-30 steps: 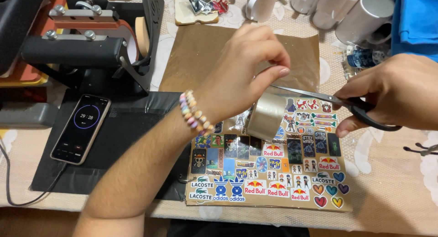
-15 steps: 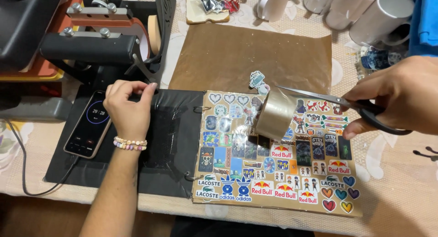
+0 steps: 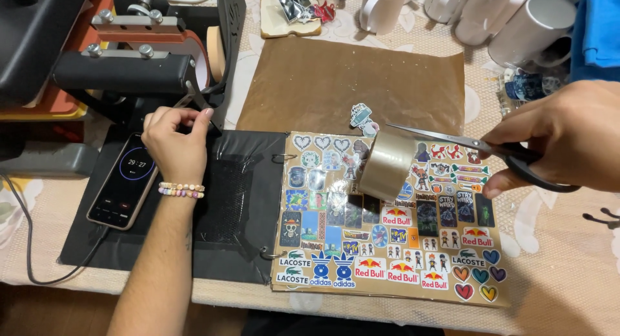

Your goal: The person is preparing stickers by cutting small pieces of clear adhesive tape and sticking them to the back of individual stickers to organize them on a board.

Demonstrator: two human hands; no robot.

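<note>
My left hand (image 3: pixel 174 145), with a bead bracelet on the wrist, lies at the foot of the black mug press (image 3: pixel 123 71). Its fingers curl around the lower end of the press's thin metal lever (image 3: pixel 200 103), just above a phone (image 3: pixel 126 181). My right hand (image 3: pixel 562 139) grips black-handled scissors (image 3: pixel 491 148) that point left. A roll of clear tape (image 3: pixel 386 165) hangs on the blades above a brown sheet covered with several colourful stickers (image 3: pixel 387 245). The sheet is the right page of an open black ring binder (image 3: pixel 239 200).
A brown paper sheet (image 3: pixel 349 84) lies behind the binder with loose stickers (image 3: pixel 363 116) on its front edge. Several white mugs (image 3: pixel 529 26) and a blue cloth (image 3: pixel 604 26) stand at the back right. A cable (image 3: pixel 26 239) runs from the phone past the table's left front.
My left hand let go of the tape roll and moved left to the press lever. The roll now hangs from the scissors alone; my right hand has barely moved.
</note>
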